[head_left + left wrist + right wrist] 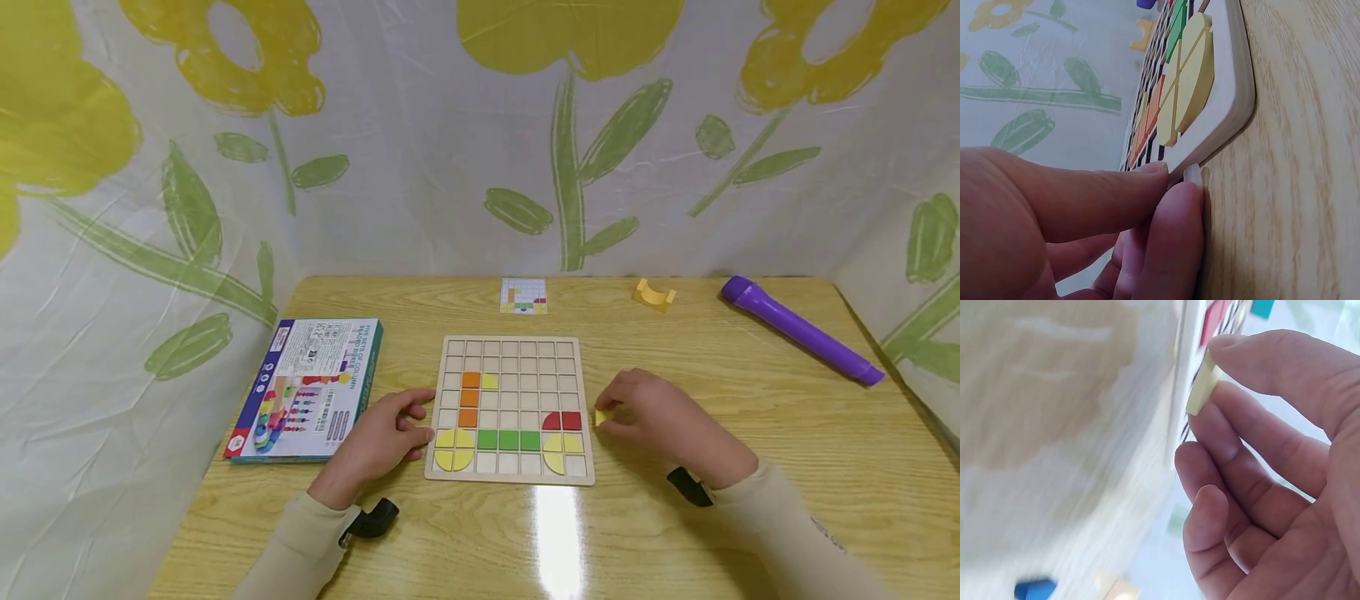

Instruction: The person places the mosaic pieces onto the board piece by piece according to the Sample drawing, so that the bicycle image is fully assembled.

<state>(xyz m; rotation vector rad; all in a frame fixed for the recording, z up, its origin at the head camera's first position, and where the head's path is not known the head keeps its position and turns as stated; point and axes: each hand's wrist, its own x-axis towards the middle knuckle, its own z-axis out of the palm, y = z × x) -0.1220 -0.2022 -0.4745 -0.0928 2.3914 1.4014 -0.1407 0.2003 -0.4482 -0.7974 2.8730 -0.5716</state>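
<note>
A wooden grid board lies on the table with orange, yellow, green and red tiles in its cells. My left hand pinches the board's left edge. In the left wrist view the thumb is over that edge and a fingertip is low beside it, near yellow quarter-circle tiles. Just off the board's right edge, my right hand holds a small yellow tile between thumb and fingers. Two red tiles and a few yellow tiles lie on the board near this hand.
A pattern card lies behind the board. To its right are a yellow-orange curved block and a purple microphone-shaped stick. A boxed toy set lies at the left. A flower-printed cloth hangs round the table.
</note>
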